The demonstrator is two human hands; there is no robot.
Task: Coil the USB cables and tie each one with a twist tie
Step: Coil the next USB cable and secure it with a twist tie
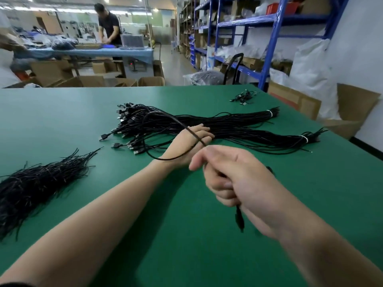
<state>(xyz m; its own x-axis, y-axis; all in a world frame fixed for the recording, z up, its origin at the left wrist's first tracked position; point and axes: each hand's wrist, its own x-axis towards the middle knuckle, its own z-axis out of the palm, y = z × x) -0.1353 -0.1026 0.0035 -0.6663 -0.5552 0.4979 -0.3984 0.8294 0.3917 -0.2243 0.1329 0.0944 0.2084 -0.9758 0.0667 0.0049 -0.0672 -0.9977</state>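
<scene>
- Head view: nearer than the big heap of black USB cables [217,125] on the green table [62,112], the right hand [234,179] curls its fingers round one thin black cable [178,120].
- The left hand [190,141] rests straight fingers on the heap, with the cable looped over it.
- The bundle of black twist ties [37,183] lies left of the heap.
- This coil looks only just begun, and almost the whole heap is left.

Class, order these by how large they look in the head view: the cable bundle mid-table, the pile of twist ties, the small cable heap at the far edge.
1. cable bundle
2. pile of twist ties, close behind; nearer the camera, so unsure
3. small cable heap, clearly smallest
</scene>
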